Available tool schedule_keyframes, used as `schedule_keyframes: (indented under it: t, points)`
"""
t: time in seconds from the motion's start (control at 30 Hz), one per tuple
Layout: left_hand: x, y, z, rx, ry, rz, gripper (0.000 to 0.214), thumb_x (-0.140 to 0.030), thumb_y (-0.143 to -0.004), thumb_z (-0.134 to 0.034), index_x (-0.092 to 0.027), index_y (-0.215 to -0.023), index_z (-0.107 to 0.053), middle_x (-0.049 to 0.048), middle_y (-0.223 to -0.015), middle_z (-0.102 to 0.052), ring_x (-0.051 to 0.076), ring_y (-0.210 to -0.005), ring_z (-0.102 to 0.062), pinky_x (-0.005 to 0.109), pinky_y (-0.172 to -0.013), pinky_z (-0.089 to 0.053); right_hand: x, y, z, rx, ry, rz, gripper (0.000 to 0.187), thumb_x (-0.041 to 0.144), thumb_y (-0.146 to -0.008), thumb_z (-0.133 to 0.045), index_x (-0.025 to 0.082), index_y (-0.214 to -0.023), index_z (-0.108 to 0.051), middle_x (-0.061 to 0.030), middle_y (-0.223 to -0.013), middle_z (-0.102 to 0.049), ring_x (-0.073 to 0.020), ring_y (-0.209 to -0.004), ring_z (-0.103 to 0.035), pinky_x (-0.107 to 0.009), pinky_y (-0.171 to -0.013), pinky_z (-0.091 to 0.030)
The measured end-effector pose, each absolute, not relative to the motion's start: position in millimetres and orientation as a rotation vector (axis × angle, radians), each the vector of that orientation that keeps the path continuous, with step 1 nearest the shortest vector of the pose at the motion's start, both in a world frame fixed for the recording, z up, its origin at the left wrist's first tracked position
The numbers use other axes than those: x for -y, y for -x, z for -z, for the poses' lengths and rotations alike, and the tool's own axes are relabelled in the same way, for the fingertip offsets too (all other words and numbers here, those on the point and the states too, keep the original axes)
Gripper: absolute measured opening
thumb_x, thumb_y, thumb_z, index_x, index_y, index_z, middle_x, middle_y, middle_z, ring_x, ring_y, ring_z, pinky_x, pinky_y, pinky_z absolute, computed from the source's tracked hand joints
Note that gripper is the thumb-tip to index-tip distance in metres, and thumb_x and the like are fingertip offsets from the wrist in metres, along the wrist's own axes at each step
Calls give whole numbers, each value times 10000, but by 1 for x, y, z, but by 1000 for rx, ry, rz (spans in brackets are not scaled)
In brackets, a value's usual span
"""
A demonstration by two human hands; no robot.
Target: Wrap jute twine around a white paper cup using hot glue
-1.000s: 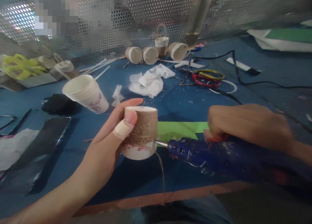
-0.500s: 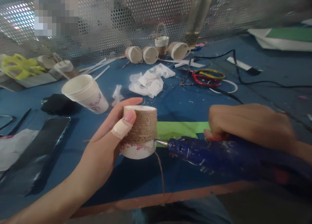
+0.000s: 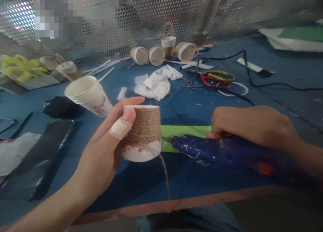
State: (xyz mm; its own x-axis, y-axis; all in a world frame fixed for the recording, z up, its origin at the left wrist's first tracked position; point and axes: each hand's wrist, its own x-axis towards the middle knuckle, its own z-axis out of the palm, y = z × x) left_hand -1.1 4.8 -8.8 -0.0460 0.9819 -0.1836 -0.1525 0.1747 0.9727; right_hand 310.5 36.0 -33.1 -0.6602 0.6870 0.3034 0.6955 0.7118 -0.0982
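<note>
My left hand [image 3: 106, 158], a plaster on its thumb, grips an upturned paper cup [image 3: 142, 132] wound most of the way down with jute twine. A loose end of the twine [image 3: 164, 171] hangs from the cup toward the table edge. My right hand [image 3: 252, 126] is closed round a blue hot glue gun [image 3: 222, 151], finger on its red trigger. The metal nozzle of the gun points left and sits just right of the cup at the lowest turn of twine. A green paper sheet [image 3: 186, 131] lies on the blue table [image 3: 196, 105] behind the gun.
A stack of white paper cups [image 3: 88, 95] lies tilted at left, next to a black phone [image 3: 37, 158]. Crumpled white paper [image 3: 155, 84], red and yellow scissors [image 3: 217, 78], several twine-wrapped cups [image 3: 156, 55] and a black cable [image 3: 252, 84] lie farther back, before a perforated metal screen [image 3: 151, 16].
The cup has turned a little in my left hand, so the hanging twine now shows on its front. The glue gun nozzle has drawn slightly away from the cup.
</note>
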Motion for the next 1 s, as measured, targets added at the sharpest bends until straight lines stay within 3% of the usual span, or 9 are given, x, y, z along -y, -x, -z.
schedule_keyframes:
  t: [0.17,0.3,0.43,0.53,0.77,1.0]
  points:
    - [-6,0,9,-1245,-991,-1154,466,-672,-1007,-934,-358,-1350,-910,7,-1142,-833,216,-983,-735,246,-780,-612,-50,-316,53,2679,930,-22,135,403,-1146,-572,291,-1074,-596,-22,-1041,-700,-218,-739,-575,-420,-691,-316]
    - [-5,0,9,-1257,-1054,-1112,510,-716,-997,-920,-364,-1365,-888,7,-1081,-811,234,-926,-707,274,-732,-572,-50,-314,52,2658,940,23,101,323,-1147,-552,283,-1082,-619,-28,-1082,-736,-211,-729,-613,-416,-655,-303]
    - [0,-4,5,-1353,-1110,-1077,365,-656,-1024,-906,-409,-1292,-906,-18,-1123,-830,252,-987,-726,277,-747,-556,-43,-309,45,2624,1000,69,118,202,-1086,-506,284,-1066,-588,-18,-1016,-727,-214,-698,-604,-410,-656,-289]
    - [4,-6,4,-1348,-1248,-1027,371,-659,-1004,-929,-396,-1265,-918,-1,-1124,-821,267,-977,-723,302,-762,-566,-41,-309,43,2646,994,19,78,230,-1071,-536,285,-1110,-575,-34,-1056,-747,-225,-726,-648,-414,-655,-274]
    - [5,-1,13,-1183,-1681,-894,399,-490,-1012,-960,-385,-1393,-910,35,-1115,-845,328,-1055,-750,437,-1130,-596,-47,-314,47,2665,1007,-3,161,280,-1020,-590,308,-1178,-605,23,-938,-680,-226,-667,-594,-390,-641,-269]
    - [2,8,12,-1124,-1793,-784,414,-429,-1083,-890,-430,-1496,-864,16,-1195,-847,287,-1001,-746,401,-1127,-615,-49,-316,50,2688,1033,-1,281,258,-929,-638,317,-1204,-626,13,-1016,-717,-231,-685,-621,-393,-637,-286]
